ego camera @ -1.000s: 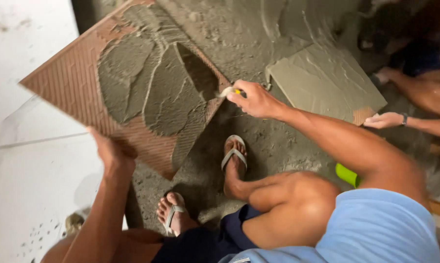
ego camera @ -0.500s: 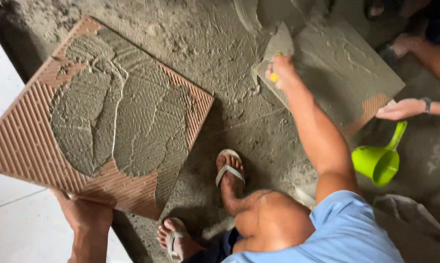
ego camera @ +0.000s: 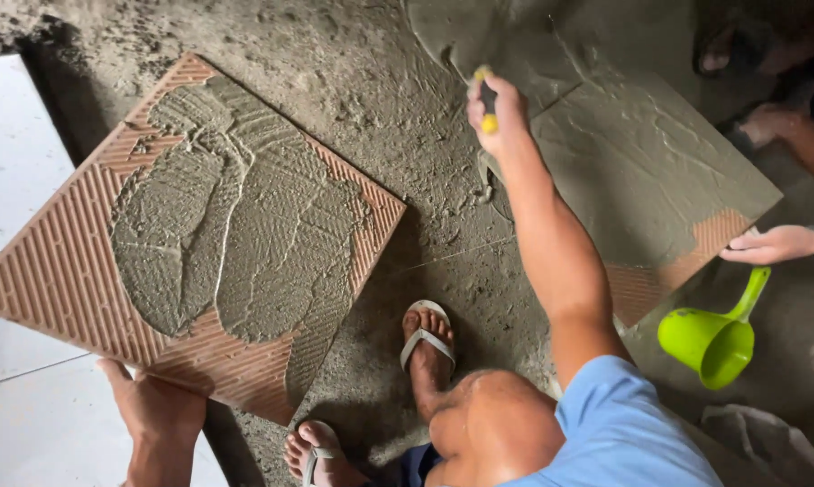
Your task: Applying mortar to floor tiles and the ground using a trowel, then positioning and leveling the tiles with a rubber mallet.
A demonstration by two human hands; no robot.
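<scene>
With our left hand (ego camera: pixel 159 410) we grip the lower edge of a square brown tile (ego camera: pixel 186 239), fingers curled under it, and hold it tilted with its ribbed back facing up. Grey mortar (ego camera: pixel 235 234) covers most of that back in broad smeared patches, leaving the ridged corners and edges bare. Our right hand (ego camera: pixel 497 108) is closed around a yellow-handled trowel (ego camera: pixel 486 101), reaching out over the wet mortar bed (ego camera: pixel 371 99) on the floor. Just past it lies a second tile (ego camera: pixel 650 171), coated grey, with one ribbed brown corner showing. A co-worker's hand (ego camera: pixel 772 243) rests on that tile's edge, fingers flat. A bright green plastic scoop (ego camera: pixel 713 338) sits near that corner. Pale laid floor tiles (ego camera: pixel 19 153) lie to our left. Our sandalled feet (ego camera: pixel 425 343) stand on the mortar.
</scene>
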